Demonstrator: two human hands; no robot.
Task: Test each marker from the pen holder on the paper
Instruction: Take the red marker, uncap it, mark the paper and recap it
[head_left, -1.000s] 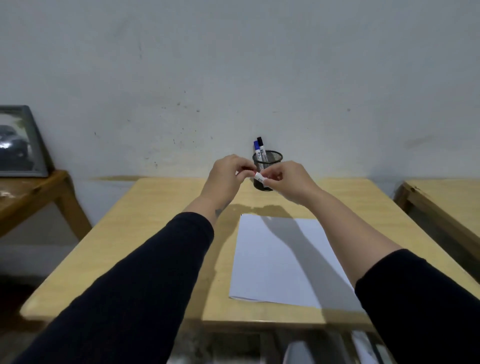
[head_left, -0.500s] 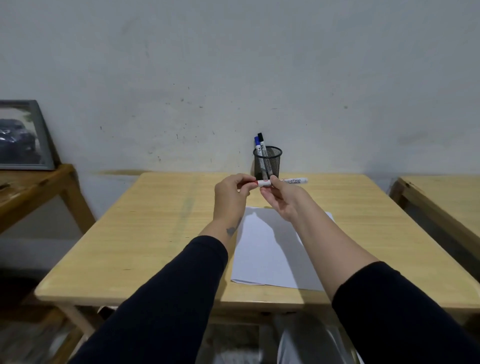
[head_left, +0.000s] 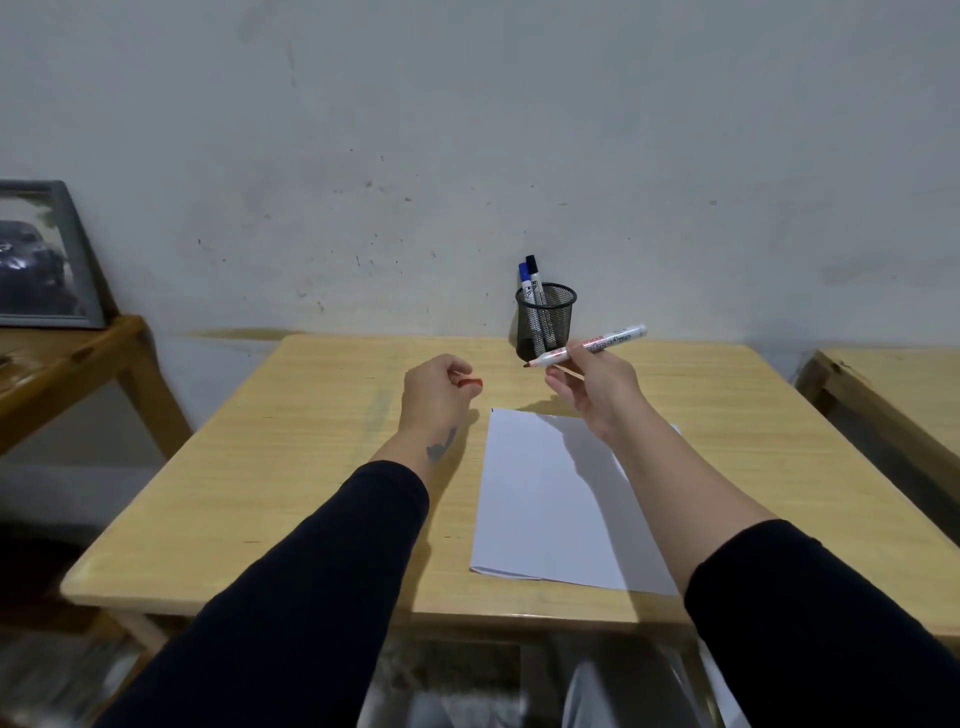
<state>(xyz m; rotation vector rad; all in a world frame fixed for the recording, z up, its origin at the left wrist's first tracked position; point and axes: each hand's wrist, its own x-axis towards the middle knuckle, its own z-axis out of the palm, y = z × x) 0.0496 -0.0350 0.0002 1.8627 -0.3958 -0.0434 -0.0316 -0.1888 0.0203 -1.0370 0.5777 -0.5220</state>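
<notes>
Hands have parted since 0.5 s ago, when both met at 1 marker in front of the pen holder. Now the right hand (head_left: 597, 387) grips the white marker (head_left: 589, 347) alone, pinched between thumb and fingers and held in the air above the far end of the paper (head_left: 550, 499). Its cap is off: a dark tip points left, and the barrel slopes up to the right, crossing just in front of the pen holder (head_left: 545, 322). The left hand (head_left: 436, 395) has drawn away to the left and sits curled above the table (head_left: 311, 467), clenched around the red cap (head_left: 470, 383), whose end peeks out past the fingers.

The black mesh pen holder stands at the far edge of the table by the wall, as before, with 2 markers upright in it: a blue-capped marker (head_left: 525, 283) and, just right of it, a black-capped marker (head_left: 534, 275). The white sheet lies flat right of centre, partly under the right forearm. At far left a framed picture (head_left: 41, 254) leans on a side table, seen larger than 0.5 s ago.
</notes>
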